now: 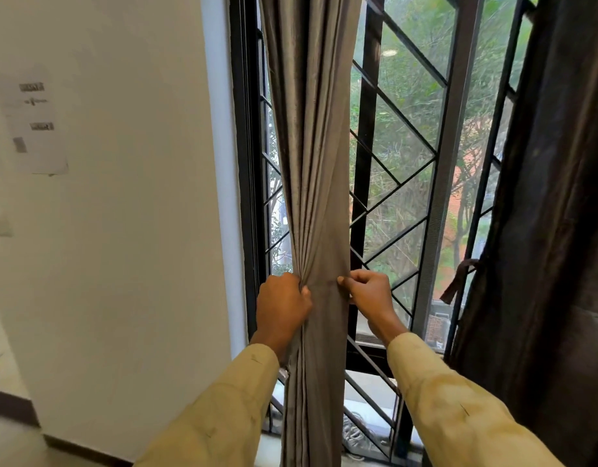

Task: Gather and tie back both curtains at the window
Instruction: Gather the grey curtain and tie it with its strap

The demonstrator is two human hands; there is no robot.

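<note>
A grey-brown left curtain hangs in front of the window, bunched into narrow folds at waist height. My left hand grips its left side, fingers wrapped into the folds. My right hand pinches its right edge at the same height. A darker right curtain hangs at the right of the window, gathered, with a dark tie strip dangling from its left edge.
Black window frame with a diagonal metal grille stands behind the curtains, trees outside. A white wall with a paper sheet taped on it lies to the left. Dark skirting runs along the floor.
</note>
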